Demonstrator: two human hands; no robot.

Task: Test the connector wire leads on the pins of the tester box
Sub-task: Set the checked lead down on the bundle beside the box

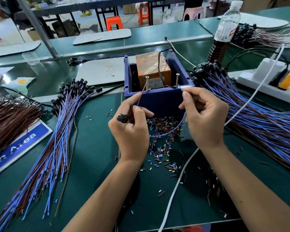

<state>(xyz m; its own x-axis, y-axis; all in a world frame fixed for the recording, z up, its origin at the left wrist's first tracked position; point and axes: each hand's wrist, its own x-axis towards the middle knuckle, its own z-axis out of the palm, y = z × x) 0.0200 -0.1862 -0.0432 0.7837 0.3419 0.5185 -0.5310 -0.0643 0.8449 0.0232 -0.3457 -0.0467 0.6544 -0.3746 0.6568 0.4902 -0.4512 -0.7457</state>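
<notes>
Left hand [131, 129] and right hand [206, 118] bare, forearms unsleeved.

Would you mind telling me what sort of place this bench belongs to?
Most likely a wire-harness assembly or testing workshop. Large bundles of blue and brown leads lie on the green bench, cut insulation scraps litter it, and both hands hold one connector's leads to the screw pins of a blue tester box.

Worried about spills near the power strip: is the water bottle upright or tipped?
Upright: the water bottle stands on the bench behind the wire bundles, cap on top.
</notes>
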